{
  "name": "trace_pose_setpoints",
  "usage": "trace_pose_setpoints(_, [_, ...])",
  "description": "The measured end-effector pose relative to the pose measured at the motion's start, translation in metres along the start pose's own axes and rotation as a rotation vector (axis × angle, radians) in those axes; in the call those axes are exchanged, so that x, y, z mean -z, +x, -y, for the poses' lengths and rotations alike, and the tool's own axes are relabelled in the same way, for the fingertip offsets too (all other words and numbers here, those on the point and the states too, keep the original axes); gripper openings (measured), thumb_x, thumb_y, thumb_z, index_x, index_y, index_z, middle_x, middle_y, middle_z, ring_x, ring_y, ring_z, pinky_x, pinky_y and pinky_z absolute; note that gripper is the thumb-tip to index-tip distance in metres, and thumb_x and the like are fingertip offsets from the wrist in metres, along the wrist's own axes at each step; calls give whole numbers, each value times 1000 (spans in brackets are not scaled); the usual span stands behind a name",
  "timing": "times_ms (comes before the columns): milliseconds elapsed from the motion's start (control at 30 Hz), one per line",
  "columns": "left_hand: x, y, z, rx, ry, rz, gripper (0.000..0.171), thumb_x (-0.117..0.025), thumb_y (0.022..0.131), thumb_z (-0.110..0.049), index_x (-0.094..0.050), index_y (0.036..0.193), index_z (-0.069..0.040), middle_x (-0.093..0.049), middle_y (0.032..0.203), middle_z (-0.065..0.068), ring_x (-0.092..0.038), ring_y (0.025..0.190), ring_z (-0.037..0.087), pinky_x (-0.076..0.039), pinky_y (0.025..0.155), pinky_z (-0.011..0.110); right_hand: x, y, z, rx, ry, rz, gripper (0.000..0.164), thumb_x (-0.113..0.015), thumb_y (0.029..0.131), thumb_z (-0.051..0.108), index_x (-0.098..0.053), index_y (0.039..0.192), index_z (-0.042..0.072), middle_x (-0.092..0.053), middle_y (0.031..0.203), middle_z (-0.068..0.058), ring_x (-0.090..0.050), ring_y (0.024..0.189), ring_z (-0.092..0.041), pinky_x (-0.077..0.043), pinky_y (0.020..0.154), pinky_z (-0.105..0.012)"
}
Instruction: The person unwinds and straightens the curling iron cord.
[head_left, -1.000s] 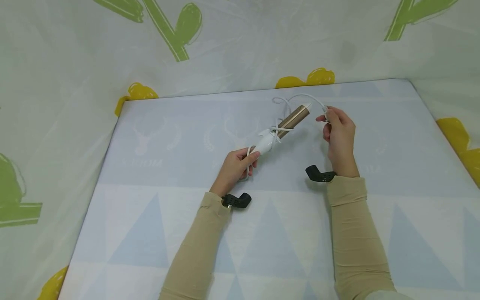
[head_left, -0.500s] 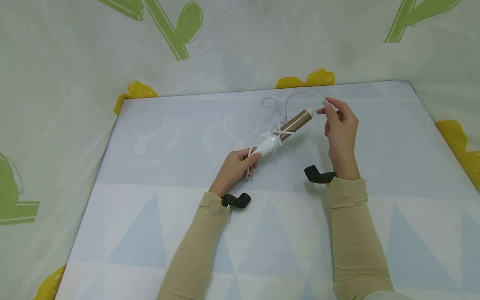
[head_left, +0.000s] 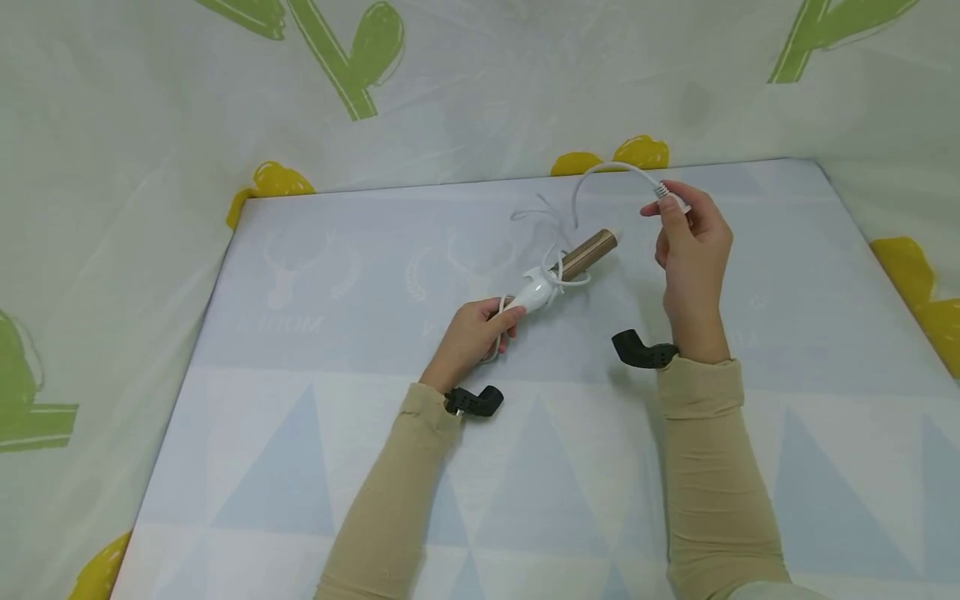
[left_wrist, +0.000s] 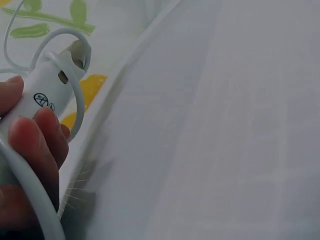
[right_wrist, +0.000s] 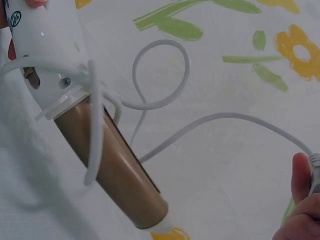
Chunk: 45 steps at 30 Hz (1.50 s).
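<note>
A curling iron with a white handle point(head_left: 532, 293) and a gold barrel point(head_left: 588, 255) is held slantwise over the table, its tip toward the far right. My left hand point(head_left: 467, 343) grips the lower end of the handle; in the left wrist view the fingers point(left_wrist: 29, 137) curl round it. White cord point(right_wrist: 93, 125) loops round the handle and the barrel's base, and another stretch passes by the left hand. Between thumb and fingers, my right hand point(head_left: 696, 254) pinches the plug point(head_left: 672, 197) at the cord's end. From there a free stretch of cord point(head_left: 617, 166) arches back toward the iron.
The table point(head_left: 375, 433) has a pale cover with blue triangles. Behind it hangs a light curtain point(head_left: 480, 92) with green and yellow plant prints. Each wrist wears a black camera mount, one by the left sleeve point(head_left: 390, 492) and one by the right sleeve point(head_left: 712, 475).
My right hand has moved away from the body and slightly right with the plug, drawing the free cord into a higher arch. The left hand and curling iron stay nearly in place.
</note>
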<state>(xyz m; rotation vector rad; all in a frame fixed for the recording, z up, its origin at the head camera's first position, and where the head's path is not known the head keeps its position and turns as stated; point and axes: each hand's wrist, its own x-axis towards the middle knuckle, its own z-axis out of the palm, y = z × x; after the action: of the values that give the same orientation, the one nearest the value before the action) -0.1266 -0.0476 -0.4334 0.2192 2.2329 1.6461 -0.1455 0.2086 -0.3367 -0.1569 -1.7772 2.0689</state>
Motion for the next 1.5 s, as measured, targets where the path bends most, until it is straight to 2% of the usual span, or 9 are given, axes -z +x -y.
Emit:
trace_pose_setpoints(200, [-2,2,1,35,40,-29,48,-57,81,-61,-61,74,-13,-54,55,5,-39,39,14,-28,37,27,0,-1,5,14,-7,-2,30,-60,90,21,-60,116,7,-65,89,-6,-29,48,-16,-24,40,-18])
trace_pose_setpoints(600, [-3,3,-2,30,95,-27,47,-54,83,-60,-61,74,-14,-55,57,4,-39,39,15,-31,38,28,4,-3,17,76,34,-18,29,-63,88,21,-62,112,6,-65,88,-10,-30,48,-16,-23,41,-20])
trace_pose_setpoints(867, [-2,3,-4,17,127,12,43,-51,87,-56,-62,77,-16,-55,57,4,-41,40,15,-33,39,29,15,-3,28,129,189,-109,24,-64,86,12,-63,105,-2,-63,76,-14,-27,43,-17,-18,39,-21])
trace_pose_setpoints(1033, [-3,3,-3,22,131,21,43,-51,87,-57,-61,78,-16,-55,57,4,-42,39,15,-34,39,29,20,-4,35,135,267,-151,25,-67,84,11,-62,101,-7,-58,67,-15,-30,42,-18,-20,39,-21])
trace_pose_setpoints(1333, [-5,3,-6,9,147,-49,39,-53,87,-53,-61,78,-16,-55,55,4,-42,37,15,-32,37,28,31,0,41,172,305,-228,30,-71,79,13,-61,96,-10,-54,58,-12,-36,42,-17,-24,36,-19])
trace_pose_setpoints(1500, [-6,4,-5,22,125,-67,32,-55,88,-48,-62,84,-17,-56,58,2,-42,38,13,-32,37,26,43,3,43,165,357,-293,25,-68,81,9,-60,93,-11,-53,56,-13,-35,41,-18,-21,36,-19])
